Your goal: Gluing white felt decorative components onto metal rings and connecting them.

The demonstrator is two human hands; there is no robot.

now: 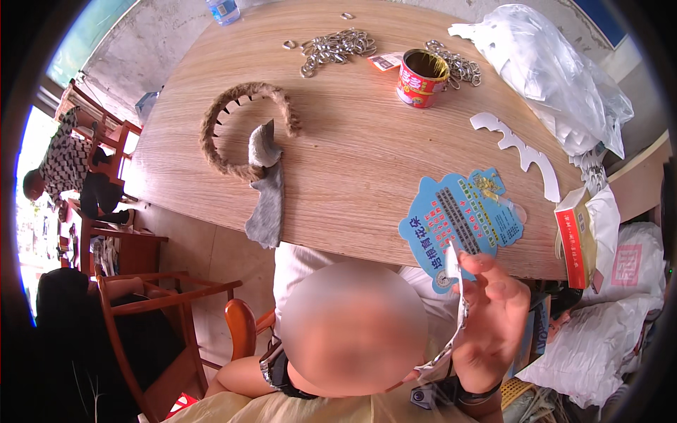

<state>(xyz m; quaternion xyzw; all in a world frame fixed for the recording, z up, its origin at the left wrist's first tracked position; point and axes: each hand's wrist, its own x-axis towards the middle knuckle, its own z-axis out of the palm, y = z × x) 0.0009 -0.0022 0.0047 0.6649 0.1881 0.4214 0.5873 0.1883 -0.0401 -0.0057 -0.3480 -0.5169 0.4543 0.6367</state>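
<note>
One hand only shows: the right hand, raised at the lower right of the frame with its fingers loosely spread and its thumb and forefinger pinched on a thin, pale, silvery strip of backing film. The strip runs nearly upright in the picture, its top end just above the fingertips at the near edge of the worktop and its lower end trailing down past the wrist, where it is lost against clothing. The left hand is not in view, so nothing can be said of its state.

Just up and left of the pinch, overlapping the worktop's near edge, lies a blue, scallop-edged printed card fan; the strip's top end reaches its lower rim (whether the two touch I cannot tell). The right hand is thus the nearer one to both.

Farther off, at the frame's centre left, a ring of brown braided rope lies flat with a grey felt piece hanging over the edge. At the upper centre stand a red tin can and a heap of metal rings. White paper cut-outs and a clear plastic bag fill the upper right.
</note>
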